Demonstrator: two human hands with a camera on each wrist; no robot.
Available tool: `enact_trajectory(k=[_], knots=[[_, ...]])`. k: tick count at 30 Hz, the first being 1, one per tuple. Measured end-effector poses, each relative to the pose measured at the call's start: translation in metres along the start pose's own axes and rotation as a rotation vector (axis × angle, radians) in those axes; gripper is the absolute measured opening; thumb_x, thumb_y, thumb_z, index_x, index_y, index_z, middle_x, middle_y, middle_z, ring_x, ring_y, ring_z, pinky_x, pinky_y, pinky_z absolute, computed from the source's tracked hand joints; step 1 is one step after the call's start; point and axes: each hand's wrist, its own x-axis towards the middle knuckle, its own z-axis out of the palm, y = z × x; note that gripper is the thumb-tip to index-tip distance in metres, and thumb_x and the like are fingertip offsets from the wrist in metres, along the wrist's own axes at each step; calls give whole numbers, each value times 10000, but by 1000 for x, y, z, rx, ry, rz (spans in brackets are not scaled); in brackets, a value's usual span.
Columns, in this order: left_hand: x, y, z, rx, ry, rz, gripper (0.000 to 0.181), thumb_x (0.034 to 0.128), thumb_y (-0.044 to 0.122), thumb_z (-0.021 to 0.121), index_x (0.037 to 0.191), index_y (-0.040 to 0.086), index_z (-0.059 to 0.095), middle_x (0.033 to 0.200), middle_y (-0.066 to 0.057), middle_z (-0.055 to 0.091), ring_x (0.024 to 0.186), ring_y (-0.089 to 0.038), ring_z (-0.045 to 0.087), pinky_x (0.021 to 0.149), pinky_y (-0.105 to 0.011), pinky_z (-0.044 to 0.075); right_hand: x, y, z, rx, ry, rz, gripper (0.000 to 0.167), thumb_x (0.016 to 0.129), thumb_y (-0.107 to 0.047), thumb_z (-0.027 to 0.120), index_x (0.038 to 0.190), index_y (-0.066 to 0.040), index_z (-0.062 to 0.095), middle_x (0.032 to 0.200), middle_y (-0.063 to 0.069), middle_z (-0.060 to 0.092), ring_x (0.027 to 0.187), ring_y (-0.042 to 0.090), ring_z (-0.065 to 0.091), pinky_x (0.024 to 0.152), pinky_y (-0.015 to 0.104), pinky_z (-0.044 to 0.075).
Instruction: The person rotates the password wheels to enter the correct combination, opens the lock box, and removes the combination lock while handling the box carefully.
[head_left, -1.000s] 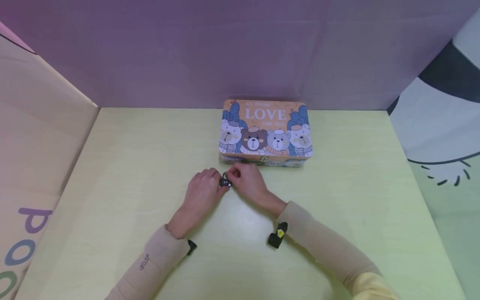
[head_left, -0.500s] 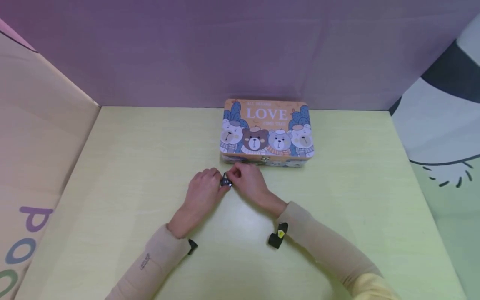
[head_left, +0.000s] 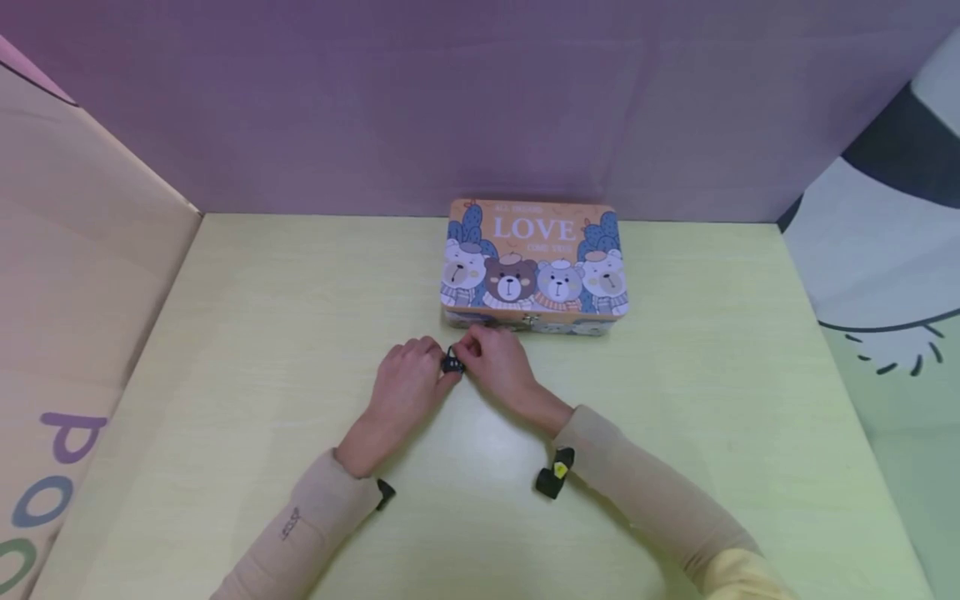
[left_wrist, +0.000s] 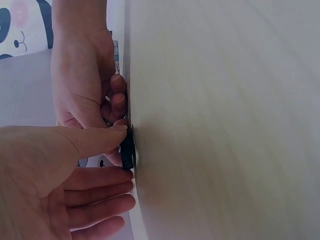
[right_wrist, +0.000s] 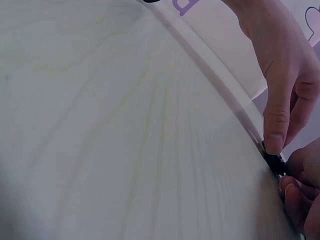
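Observation:
A small black padlock (head_left: 453, 364) with a thin shackle at its top lies between the two hands, low over the table, in front of the tin box. My left hand (head_left: 405, 377) pinches it from the left; in the left wrist view, thumb and index finger close on the dark padlock (left_wrist: 127, 152) while the other fingers extend loosely. From the opposite side my right hand (head_left: 498, 365) pinches the padlock's right end with curled fingers. Seen from the right wrist, the padlock (right_wrist: 274, 162) is partly covered by both hands' fingertips.
An orange tin box (head_left: 534, 262) with bears and "LOVE" on its lid stands behind the hands, lid down, a small metal clasp (head_left: 530, 319) at its front. The pale table (head_left: 285, 308) meets a purple backdrop (head_left: 337, 108) at the back and printed panels at both sides.
Both hands stay almost in place. The padlock appears slightly turned between the fingers, its bright glint at the lower right fading and its face looking darker. The head view shifts slightly.

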Motion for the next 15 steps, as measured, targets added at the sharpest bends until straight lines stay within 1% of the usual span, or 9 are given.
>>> enact_trajectory(k=[6,9,15], knots=[[0,0,0,-11,-8,-10,395,917,336,791,1026,-39,736,1006,-136,728,903,-282,676,797,-404,561,0,1,1,-4,9,-18,98,978,-140,697,931,-58,719,832,48,732,740,174,663,708,294,564],[-1,-1,1,-13,5,-8,392,914,337,795,1015,-37,738,999,-134,729,897,-283,677,794,-409,560,0,1,1,-2,4,-15,98,981,-138,692,931,-57,715,832,47,728,738,167,656,701,283,560],[0,-1,1,-16,23,2,390,915,347,797,997,-30,739,962,-132,720,857,-279,666,762,-404,553,0,3,0,43,-6,3,97,983,-141,692,938,-58,712,821,33,710,714,131,628,660,242,546]])
